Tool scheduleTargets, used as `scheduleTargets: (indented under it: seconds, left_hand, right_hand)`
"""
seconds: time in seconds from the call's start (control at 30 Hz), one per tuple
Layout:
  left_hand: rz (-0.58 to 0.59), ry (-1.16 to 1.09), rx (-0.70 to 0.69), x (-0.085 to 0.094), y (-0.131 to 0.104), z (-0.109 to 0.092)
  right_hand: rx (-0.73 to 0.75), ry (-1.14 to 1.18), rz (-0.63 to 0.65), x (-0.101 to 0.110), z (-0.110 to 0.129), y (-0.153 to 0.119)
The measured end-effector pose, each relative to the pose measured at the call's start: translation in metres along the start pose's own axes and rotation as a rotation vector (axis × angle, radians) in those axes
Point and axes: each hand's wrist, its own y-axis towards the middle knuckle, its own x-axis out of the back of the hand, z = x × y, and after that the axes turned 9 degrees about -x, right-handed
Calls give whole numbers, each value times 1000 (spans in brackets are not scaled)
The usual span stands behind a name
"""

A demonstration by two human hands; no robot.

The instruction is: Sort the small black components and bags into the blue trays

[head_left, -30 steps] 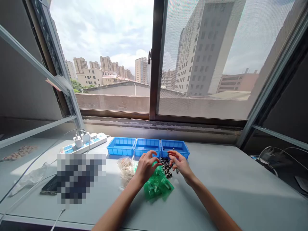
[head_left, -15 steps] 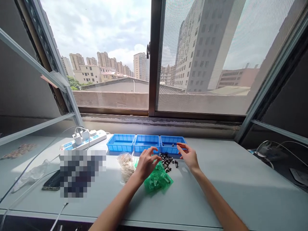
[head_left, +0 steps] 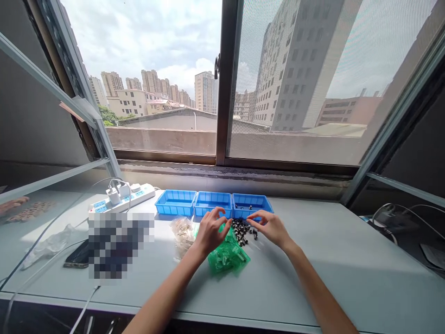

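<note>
My left hand (head_left: 212, 231) hovers over a green plastic bag (head_left: 228, 256), with its fingers curved and the thumb apart from the index finger. Nothing shows between them. To its right lies a pile of small black and metallic parts (head_left: 240, 232). My right hand (head_left: 271, 228) reaches over that pile's right side, fingers stretched leftward and slightly apart, with no part visible in them. Right behind it is the right blue bin (head_left: 259, 201), holding a few small dark parts. A clear bag of pale pieces (head_left: 182, 235) lies left of my left hand.
Middle (head_left: 212, 198) and left (head_left: 175, 197) blue bins stand beside the right one. A power strip (head_left: 139, 196) with plugs, a dark phone (head_left: 77, 257), cables and a crumpled clear bag (head_left: 48, 246) lie left. Another person's hand (head_left: 13, 204) shows at the far left.
My right hand has moved from the right bin's front edge down and left to the pile. My left hand stays over the green bag. Another person's hand has come into view at far left.
</note>
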Motion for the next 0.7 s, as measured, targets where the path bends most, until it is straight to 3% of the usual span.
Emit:
scheduleTargets:
  seconds: [0.1,0.27,0.7]
  left_hand:
    - [20,-8,-12,-2,-1,-1]
    - [46,-4,-28,-4,-1,-1]
    - [91,-4,-37,-4,-2,-1]
  right_hand:
    - [12,-183,165,4,-2,-6]
    - [-81,-177,321,7,-7,-9]
    - [44,-16,230,4,-8,-3]
